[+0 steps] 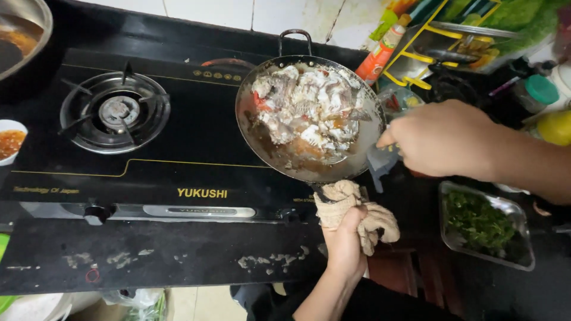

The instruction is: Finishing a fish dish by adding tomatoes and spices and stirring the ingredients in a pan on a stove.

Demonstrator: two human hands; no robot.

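The left hand point(347, 241) comes up from the bottom edge, nearest the camera, clenched around a beige cloth point(357, 208) that wraps the handle of a wok point(309, 119). The handle itself is hidden under the cloth, so only the bunched fabric shows in the grip. Just above that hand the wok sits over the right side of a black gas stove point(178, 137), holding pale chunks of cooked food point(309, 110) in a brownish sauce; what the chunks are is hard to make out. A small loop handle sticks out on the wok's far rim.

The right hand point(440, 137) reaches in from the right edge, its forearm cut off by the frame. Its fingers are curled shut at the wok's right rim, and they seem to pinch something small and bluish; I cannot tell what it is.

Below the right hand a metal tray of chopped greens point(482, 223) rests on the dark bench point(178, 255). Above that hand stand an orange bottle point(380, 50) and a yellow wire rack point(440, 53), partly cut off. Far to the left of both hands is the unlit left burner point(116, 112), and beyond it a small bowl of red sauce point(9, 141), half out of view.
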